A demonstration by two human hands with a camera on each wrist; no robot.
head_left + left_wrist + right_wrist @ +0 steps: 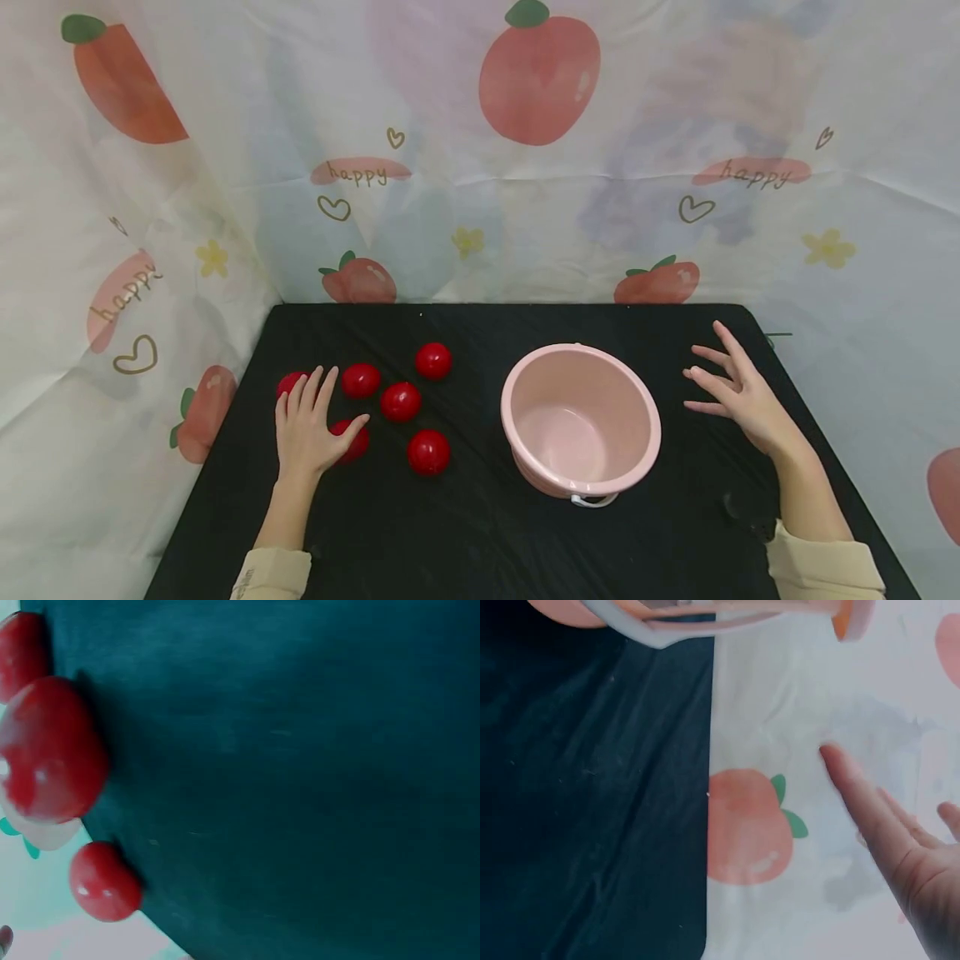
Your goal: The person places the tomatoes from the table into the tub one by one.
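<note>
Several shiny red balls lie on the black table's left half, among them one ball [433, 361] at the back and another [428, 452] nearer the front. My left hand [306, 429] hovers with spread fingers over the leftmost ones. It partly hides a ball [291, 384] behind the fingers and one [350, 440] by the thumb; whether it touches them I cannot tell. Right of the balls stands a pink bucket [581, 379], upright, nothing inside. My right hand [738, 398], fingers extended, is raised beyond the bucket's right side and holds nothing. Three balls [105, 881] show in the left wrist view.
A white handle [595, 502] hangs at the bucket's near side. The black-covered table [480, 550] ends at a pale cloth backdrop [450, 100] printed with fruit, which rises behind and along both sides.
</note>
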